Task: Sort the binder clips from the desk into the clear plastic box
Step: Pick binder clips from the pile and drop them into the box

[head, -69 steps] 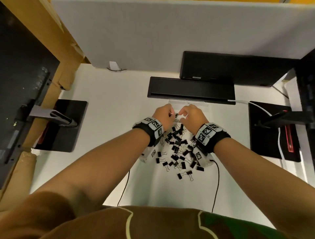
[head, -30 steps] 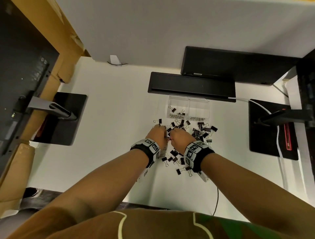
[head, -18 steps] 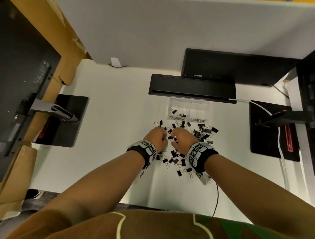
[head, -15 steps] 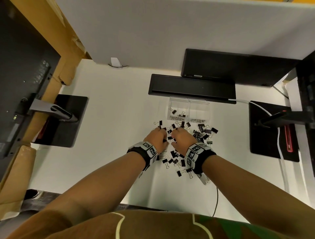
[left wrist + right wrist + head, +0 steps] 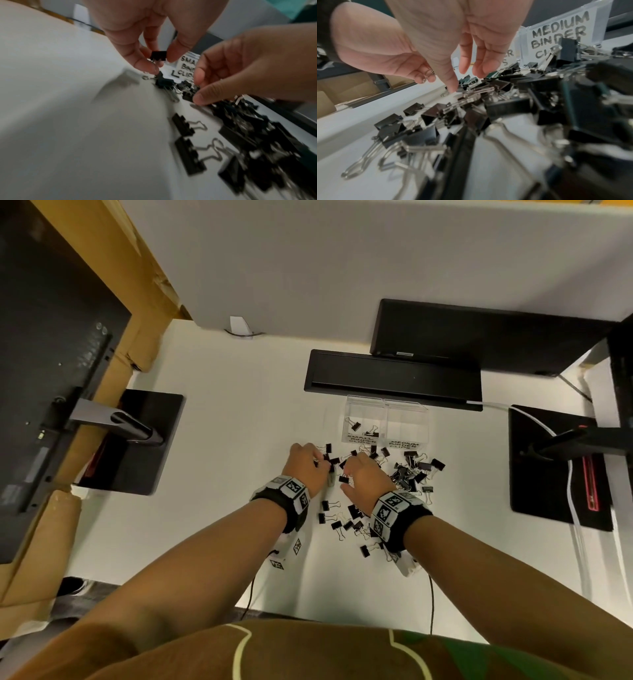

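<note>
Several black binder clips [image 5: 407, 474] lie scattered on the white desk [image 5: 219, 460] in front of a clear plastic box [image 5: 385, 419]. The box has two compartments labelled small and medium [image 5: 559, 33]; two clips [image 5: 363, 429] lie in the small one. My left hand [image 5: 157, 59] pinches a small black clip [image 5: 158, 55] just above the desk, at the pile's left edge [image 5: 317, 462]. My right hand [image 5: 440, 83] reaches down into the pile with relaxed fingers, its index fingertip [image 5: 453, 88] touching a clip. Its thumb [image 5: 199, 98] rests on another.
A black bar [image 5: 394, 378] lies right behind the box, with a larger black unit [image 5: 479, 333] beyond it. Monitor bases stand at left [image 5: 137, 443] and right [image 5: 558, 467]. A white cable [image 5: 572, 491] runs along the right side. A grey partition [image 5: 342, 261] closes the back.
Both hands have come back from the box to the pile. Over the last half second the left hand has shifted slightly left with a clip pinched; the right hand's fingers have spread over the clips.
</note>
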Motion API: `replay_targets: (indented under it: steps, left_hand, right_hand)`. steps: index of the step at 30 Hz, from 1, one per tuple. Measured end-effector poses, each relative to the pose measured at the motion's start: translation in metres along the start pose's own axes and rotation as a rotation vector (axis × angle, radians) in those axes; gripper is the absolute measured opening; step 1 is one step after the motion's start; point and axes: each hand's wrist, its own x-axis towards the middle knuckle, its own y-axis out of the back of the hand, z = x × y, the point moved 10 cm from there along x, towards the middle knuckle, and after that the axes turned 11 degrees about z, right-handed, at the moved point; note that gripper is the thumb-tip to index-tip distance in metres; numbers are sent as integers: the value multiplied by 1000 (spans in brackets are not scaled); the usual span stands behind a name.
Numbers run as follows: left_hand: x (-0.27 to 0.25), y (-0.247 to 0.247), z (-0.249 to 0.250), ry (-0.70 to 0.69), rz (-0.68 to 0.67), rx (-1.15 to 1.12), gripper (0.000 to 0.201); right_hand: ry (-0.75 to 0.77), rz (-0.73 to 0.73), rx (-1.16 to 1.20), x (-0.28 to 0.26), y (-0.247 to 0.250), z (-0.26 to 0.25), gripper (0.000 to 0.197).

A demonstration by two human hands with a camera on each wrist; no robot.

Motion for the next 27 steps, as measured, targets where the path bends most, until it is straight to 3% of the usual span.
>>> replay_targets:
  steps: [4, 9, 13, 19, 23, 27]
  left_hand:
    - [9, 7, -13, 75, -9, 66, 27]
    - [9, 4, -13, 35, -58, 164, 35]
    - [5, -6, -3, -38, -103, 207, 32]
    - [6, -14, 8, -164, -120, 259, 19]
    - [4, -23, 21, -288, -189, 312, 32]
    - [0, -39, 25, -394, -273, 457, 47]
  right_hand:
    - [64, -83, -50, 4, -10, -9, 32]
    - [18, -133, -27, 6, -14, -5, 29]
    - [-22, -16, 99, 8, 7, 1, 25]
    - [-356, 161, 460, 11, 49, 35, 16]
    - [-512, 140, 757, 12, 48, 39, 23]
    - [-696, 18, 952, 14, 26, 39, 26]
